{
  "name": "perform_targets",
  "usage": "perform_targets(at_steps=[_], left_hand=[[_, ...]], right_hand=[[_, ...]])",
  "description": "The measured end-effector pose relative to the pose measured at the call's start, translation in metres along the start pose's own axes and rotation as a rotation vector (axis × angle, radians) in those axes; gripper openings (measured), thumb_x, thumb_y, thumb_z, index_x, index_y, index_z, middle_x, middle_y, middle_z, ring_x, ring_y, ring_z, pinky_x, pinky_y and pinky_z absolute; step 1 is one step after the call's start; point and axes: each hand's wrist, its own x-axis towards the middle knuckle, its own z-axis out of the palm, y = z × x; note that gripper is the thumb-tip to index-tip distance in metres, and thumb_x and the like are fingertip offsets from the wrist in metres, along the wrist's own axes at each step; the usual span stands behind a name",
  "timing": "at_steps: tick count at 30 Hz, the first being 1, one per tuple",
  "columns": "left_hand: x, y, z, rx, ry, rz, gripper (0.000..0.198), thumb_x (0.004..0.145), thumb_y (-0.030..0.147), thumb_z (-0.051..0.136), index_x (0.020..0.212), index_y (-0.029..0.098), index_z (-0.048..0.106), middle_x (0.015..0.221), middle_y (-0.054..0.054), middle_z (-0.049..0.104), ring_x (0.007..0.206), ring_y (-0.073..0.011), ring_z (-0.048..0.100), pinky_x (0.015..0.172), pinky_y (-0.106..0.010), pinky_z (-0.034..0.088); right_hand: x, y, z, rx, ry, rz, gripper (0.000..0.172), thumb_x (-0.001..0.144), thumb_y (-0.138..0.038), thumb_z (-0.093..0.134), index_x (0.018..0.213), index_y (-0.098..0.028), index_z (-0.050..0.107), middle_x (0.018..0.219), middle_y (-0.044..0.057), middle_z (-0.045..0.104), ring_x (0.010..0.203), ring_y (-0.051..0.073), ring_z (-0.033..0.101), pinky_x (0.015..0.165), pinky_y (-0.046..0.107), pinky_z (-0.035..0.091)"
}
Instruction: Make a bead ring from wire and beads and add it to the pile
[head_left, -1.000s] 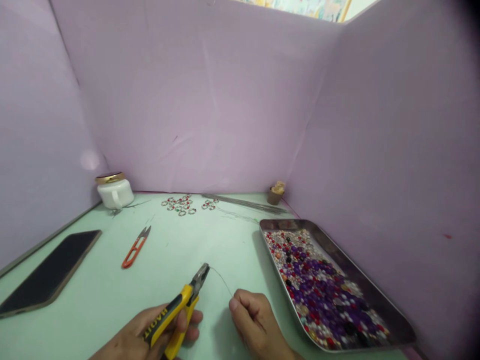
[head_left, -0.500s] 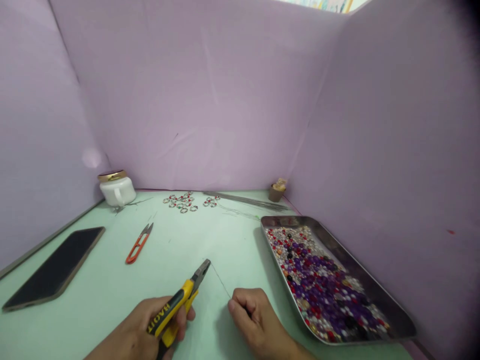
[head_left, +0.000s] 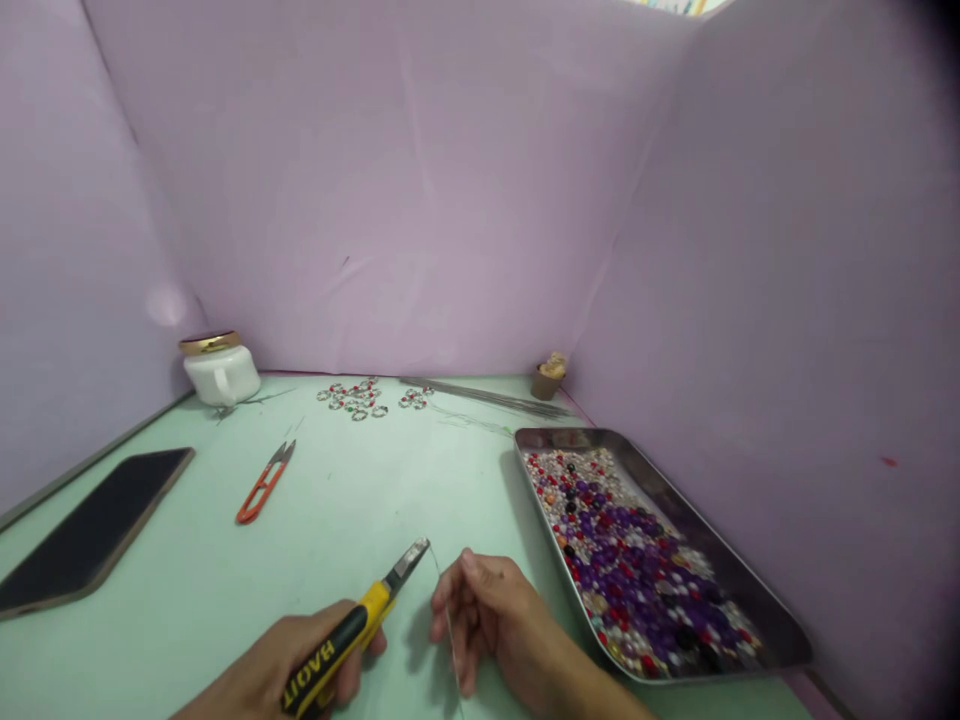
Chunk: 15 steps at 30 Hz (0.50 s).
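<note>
My left hand (head_left: 289, 645) is wrapped around yellow-and-black pliers (head_left: 366, 613), whose jaws point up and to the right. A thin wire (head_left: 450, 632) runs from the jaw tips down past the fingers of my right hand (head_left: 506, 605). That hand is loosely curled, its fingers apart and the thumb raised, not pinching the wire. Whether the wire touches the fingers I cannot tell. To its right lies a metal tray (head_left: 720, 540) of mixed beads (head_left: 630, 550), mostly purple, red and clear.
Orange thread snips (head_left: 264, 485) and a dark phone (head_left: 94, 525) lie on the left. At the back are a white lidded jar (head_left: 223, 375), small beaded rings (head_left: 356, 398), a bundle of straight wires (head_left: 487, 398) and a small brown pot (head_left: 547, 383). Pinkish panels (head_left: 375, 200) enclose the table.
My right hand has loosened from a fist gripping the wire to loosely spread fingers. The pliers have tipped slightly lower and to the right, still in my left hand.
</note>
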Motion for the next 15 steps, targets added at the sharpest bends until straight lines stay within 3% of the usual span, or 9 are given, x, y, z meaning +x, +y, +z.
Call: perform_targets(at_steps=[6,11,15], left_hand=[[-0.004,0.009,0.008,0.045,0.028,-0.039,0.029,0.046,0.014,0.044,0.071,0.02,0.057,0.075,-0.001,0.056,0.057,-0.0142,0.045,0.054,-0.026,0.038],[-0.002,0.026,0.014,-0.166,0.101,-0.178,0.021,0.049,0.028,0.056,0.066,0.017,0.063,0.091,-0.008,0.059,0.058,-0.0174,0.049,0.058,-0.031,0.042],[-0.002,0.046,0.018,-0.216,0.17,-0.307,0.018,0.052,0.032,0.062,0.061,0.017,0.065,0.075,-0.006,0.061,0.06,-0.0194,0.051,0.066,-0.032,0.042]], right_hand=[[-0.003,0.001,0.002,-0.058,0.049,-0.01,0.038,0.064,-0.047,0.062,0.062,-0.01,0.055,0.045,-0.001,0.053,0.028,0.003,0.04,0.024,0.012,0.029],[-0.003,-0.003,0.001,-0.214,0.193,-0.071,0.037,0.064,-0.047,0.061,0.059,-0.012,0.051,0.035,-0.007,0.044,0.024,0.001,0.031,0.023,0.011,0.02],[-0.001,-0.002,-0.002,-0.379,0.248,-0.166,0.032,0.065,-0.044,0.059,0.059,-0.013,0.051,0.032,-0.009,0.039,0.024,0.002,0.028,0.024,0.014,0.02]])
